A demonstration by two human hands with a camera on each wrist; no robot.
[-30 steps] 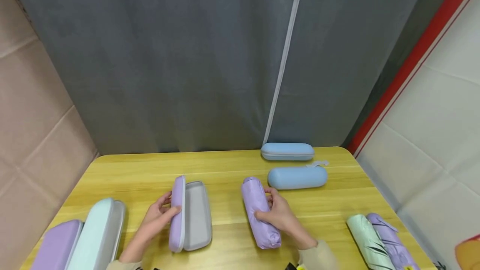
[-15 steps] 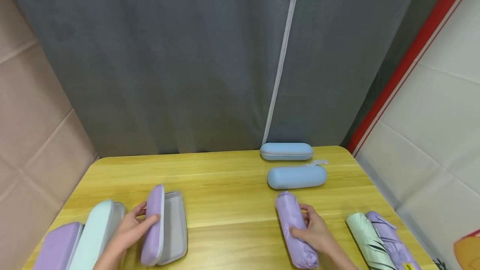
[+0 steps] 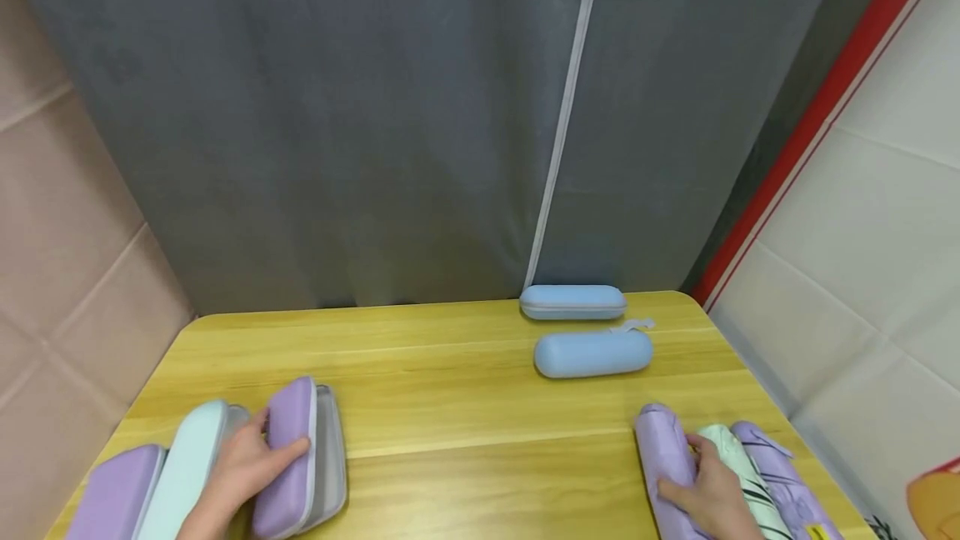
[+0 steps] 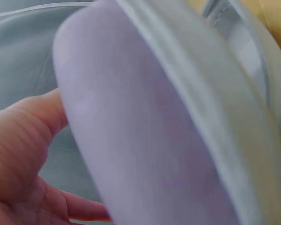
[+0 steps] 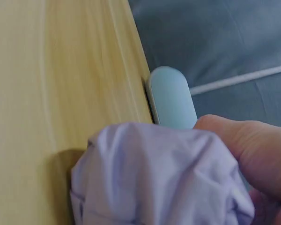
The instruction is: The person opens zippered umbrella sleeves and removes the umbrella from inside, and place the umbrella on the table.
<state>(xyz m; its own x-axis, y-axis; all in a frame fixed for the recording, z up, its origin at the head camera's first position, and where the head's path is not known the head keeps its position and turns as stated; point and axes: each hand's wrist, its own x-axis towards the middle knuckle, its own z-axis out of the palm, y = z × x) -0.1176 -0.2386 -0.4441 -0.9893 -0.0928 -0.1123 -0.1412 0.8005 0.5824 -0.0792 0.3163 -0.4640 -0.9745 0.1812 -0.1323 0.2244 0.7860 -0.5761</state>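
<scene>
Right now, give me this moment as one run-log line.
left hand: grips open purple case | right hand: grips folded purple umbrella beside mint umbrella | table: two blue cases

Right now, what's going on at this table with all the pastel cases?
A person works at a wooden table. Their left hand grips an open purple case, next to a mint case and another purple case. Their right hand holds a folded purple umbrella beside two other folded umbrellas at the right edge. Two blue cases lie closed farther back.

Half-open lilac case (image 3: 288,461) at table's near left; folded lilac umbrella (image 3: 667,465) near right.
</scene>
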